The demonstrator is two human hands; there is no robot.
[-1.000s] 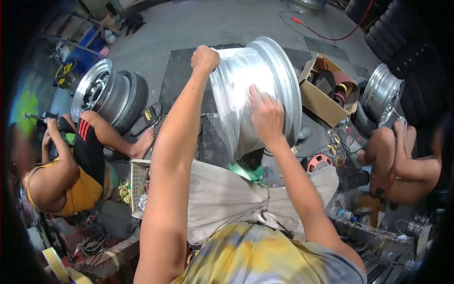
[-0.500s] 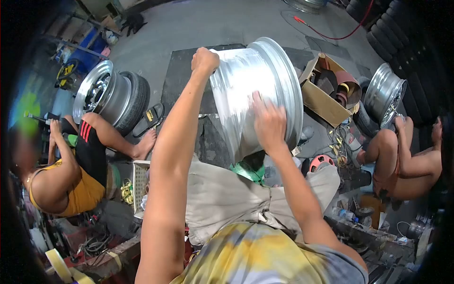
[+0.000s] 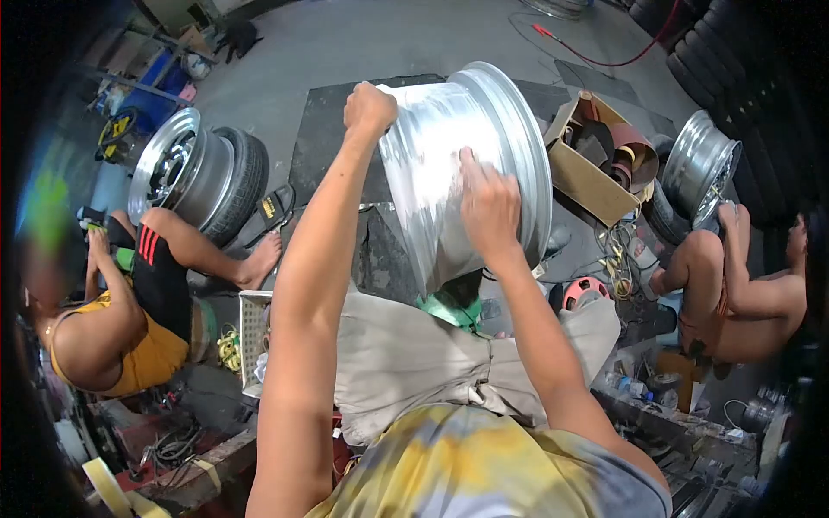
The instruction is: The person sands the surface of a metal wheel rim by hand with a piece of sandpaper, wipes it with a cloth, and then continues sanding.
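A silvery metal wheel rim (image 3: 440,129) is standing beyond the beige trousers (image 3: 406,354), probably heavy, stiff, slick. The left hand (image 3: 371,109) is curling its fingers around the rim's edge, likely the surest hold; the right hand (image 3: 490,207) is touching the curved outside, grasp unclear.

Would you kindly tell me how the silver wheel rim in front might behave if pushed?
The wheel rim would likely roll, given its round barrel, unless the left hand at its edge steadies it. Its metallic look suggests stiffness and some weight; the shiny surface may be slippery.
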